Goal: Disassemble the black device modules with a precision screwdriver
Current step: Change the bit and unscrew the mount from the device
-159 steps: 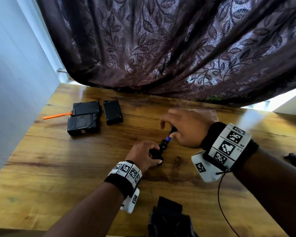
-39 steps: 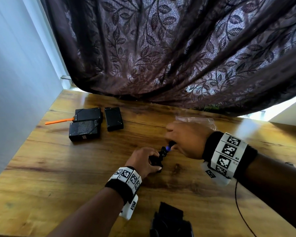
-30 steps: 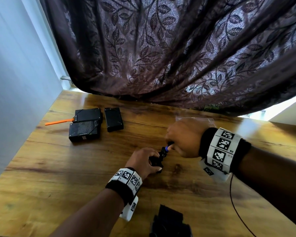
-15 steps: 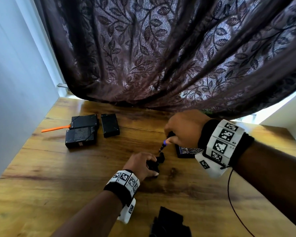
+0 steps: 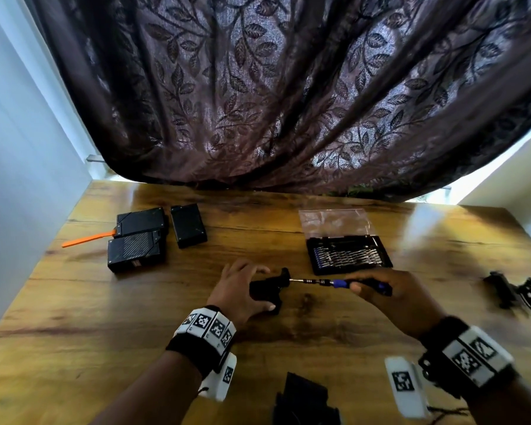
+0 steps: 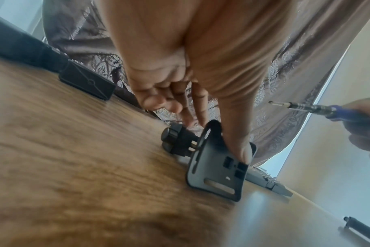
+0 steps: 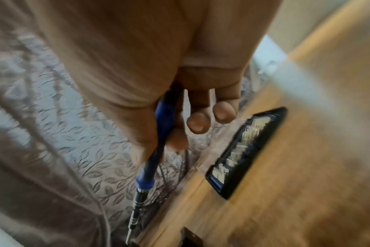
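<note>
screwdriver held level beside the small black module

while the left hand [image 5: 239, 291] grips a small black device module [image 5: 269, 288] that rests on the wooden bench [image 5: 74, 317], its thumb presses the slotted plate of that module in the left wrist view and its other fingers [image 6: 197, 102] curl behind it. the right hand [image 5: 393, 294] holds the precision screwdriver [image 5: 339, 282] by its blue and black handle, fingers closed around it, the shaft lying roughly level and pointing left toward the module. from the head view the metal tip sits just beside the module's raised part; whether it touches cannot be told, and in the left wrist view the tip is apart from the plate. just behind the screwdriver lies an open bit case [image 5: 348, 254] with its clear lid folded back. three flat black modules [image 5: 135, 251] sit together at the far left of the bench, with an orange pry tool [image 5: 88, 239] beside them. another black part [image 5: 517, 293] lies at the right edge, and a dark curtain [image 5: 288, 87] hangs behind.
</note>
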{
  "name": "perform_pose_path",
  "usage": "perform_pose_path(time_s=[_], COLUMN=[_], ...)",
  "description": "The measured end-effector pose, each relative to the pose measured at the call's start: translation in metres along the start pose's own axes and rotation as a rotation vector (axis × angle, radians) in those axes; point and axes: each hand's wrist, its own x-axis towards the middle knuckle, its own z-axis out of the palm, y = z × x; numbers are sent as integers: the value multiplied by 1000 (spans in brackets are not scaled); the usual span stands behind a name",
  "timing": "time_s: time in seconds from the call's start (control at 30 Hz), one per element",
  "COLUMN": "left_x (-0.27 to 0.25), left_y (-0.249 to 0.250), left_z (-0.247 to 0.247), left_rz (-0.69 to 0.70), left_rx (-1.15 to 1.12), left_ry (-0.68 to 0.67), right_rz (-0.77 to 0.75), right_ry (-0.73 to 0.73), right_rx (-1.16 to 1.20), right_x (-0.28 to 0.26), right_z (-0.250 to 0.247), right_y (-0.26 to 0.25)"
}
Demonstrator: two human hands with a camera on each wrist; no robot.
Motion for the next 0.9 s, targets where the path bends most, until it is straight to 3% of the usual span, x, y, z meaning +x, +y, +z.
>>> perform_pose_path(time_s=[0.1,0.23,0.53,0.63,0.77,0.9], left_x=[-1,2,1,5,23,43], left_y=[1,0,13,45,109,170], left_z=[3,14,27,47,93,148], left_rz=[-53,-94,-72,-21,95,203], left_rx=[150,135,87,26,-27,92], left_ry=[-46,-70,18,8,-29,-88], right_rz=[107,193,203,196,236,228], right_ry=[77,154,115,147,224,240], right_rx=[269,542,705,745,984,1008], right_x=[-22,-43,-45,-48,-65,-96], right_z=[13,20,-8,-23,-56,-103], right_y=[21,37,52,70,106,147])
